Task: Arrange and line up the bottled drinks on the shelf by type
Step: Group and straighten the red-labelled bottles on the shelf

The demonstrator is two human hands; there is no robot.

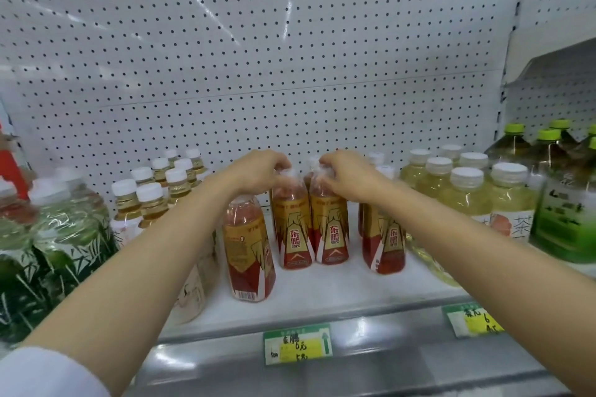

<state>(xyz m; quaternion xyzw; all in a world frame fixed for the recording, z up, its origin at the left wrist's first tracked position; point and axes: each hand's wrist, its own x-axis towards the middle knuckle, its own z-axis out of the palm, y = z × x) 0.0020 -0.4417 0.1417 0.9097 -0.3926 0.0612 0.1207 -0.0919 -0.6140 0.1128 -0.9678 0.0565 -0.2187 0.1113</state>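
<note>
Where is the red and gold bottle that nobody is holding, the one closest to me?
It stands on the white shelf near the front edge, left of the two bottles the hands grip, beside the left forearm.

Price tags (297,345) below; perforated back panel (258,51) behind

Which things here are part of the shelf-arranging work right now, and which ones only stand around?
In the job:
- left hand and right hand, each gripping a cap
- two red-gold bottles side by side
- front red-gold bottle
- right red-gold bottle

Just there:
- pale tea bottles
- green-capped bottles
- price tag
</note>
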